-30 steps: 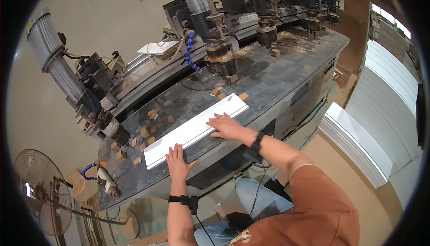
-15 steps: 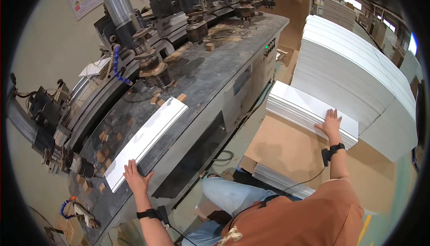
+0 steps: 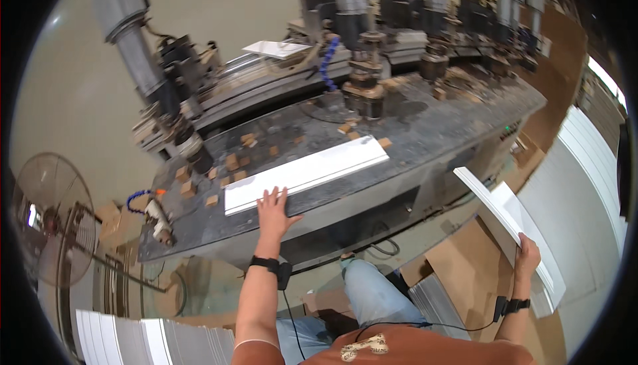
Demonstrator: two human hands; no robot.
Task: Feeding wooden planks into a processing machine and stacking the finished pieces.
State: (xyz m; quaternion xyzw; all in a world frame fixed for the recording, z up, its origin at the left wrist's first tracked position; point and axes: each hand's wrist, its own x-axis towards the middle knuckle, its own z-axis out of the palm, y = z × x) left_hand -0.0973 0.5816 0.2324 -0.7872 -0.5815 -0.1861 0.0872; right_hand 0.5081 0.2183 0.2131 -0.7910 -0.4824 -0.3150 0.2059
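A long white panel (image 3: 306, 173) with a grooved front edge lies flat on the dark machine table. My left hand (image 3: 272, 215) rests at its near left edge, fingers spread. Off to the right, my right hand (image 3: 527, 252) is closed on the long edge of another white panel (image 3: 495, 209). That panel is tilted, its far end raised above the short pile of white panels (image 3: 515, 200) beside it. My right thumb and part of the grip are hidden.
Small wooden blocks (image 3: 232, 161) lie scattered behind the panel. Spindle heads (image 3: 364, 89) and a blue jointed hose (image 3: 329, 62) stand over the table. A tall white panel stack (image 3: 588, 165) rises at right, more panels (image 3: 153, 342) at lower left, a fan (image 3: 56, 222) at far left.
The view has swung left toward the table. My right hand has gone from lying open on the short pile to gripping and lifting a panel. My left hand stays at the table panel's edge.
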